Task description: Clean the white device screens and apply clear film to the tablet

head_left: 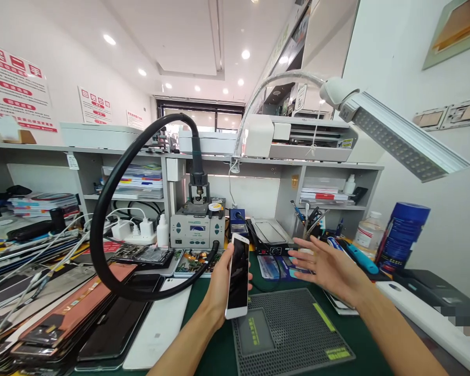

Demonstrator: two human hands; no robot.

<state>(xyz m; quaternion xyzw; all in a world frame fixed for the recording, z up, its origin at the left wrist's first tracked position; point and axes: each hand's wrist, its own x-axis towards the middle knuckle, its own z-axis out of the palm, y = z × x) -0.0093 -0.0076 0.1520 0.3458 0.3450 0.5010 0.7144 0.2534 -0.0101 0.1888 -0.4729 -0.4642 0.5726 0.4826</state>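
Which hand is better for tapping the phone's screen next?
Probably the right hand: it looks empty, with fingers spread, off to the phone's right. The left hand is already holding the white phone.

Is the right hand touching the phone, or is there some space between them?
Apart. The head view shows the phone in the left hand, while the open right hand is off to the side, with a plain gap between.

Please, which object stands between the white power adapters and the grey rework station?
In the head view, a white bottle stands between the power adapters and the rework station.
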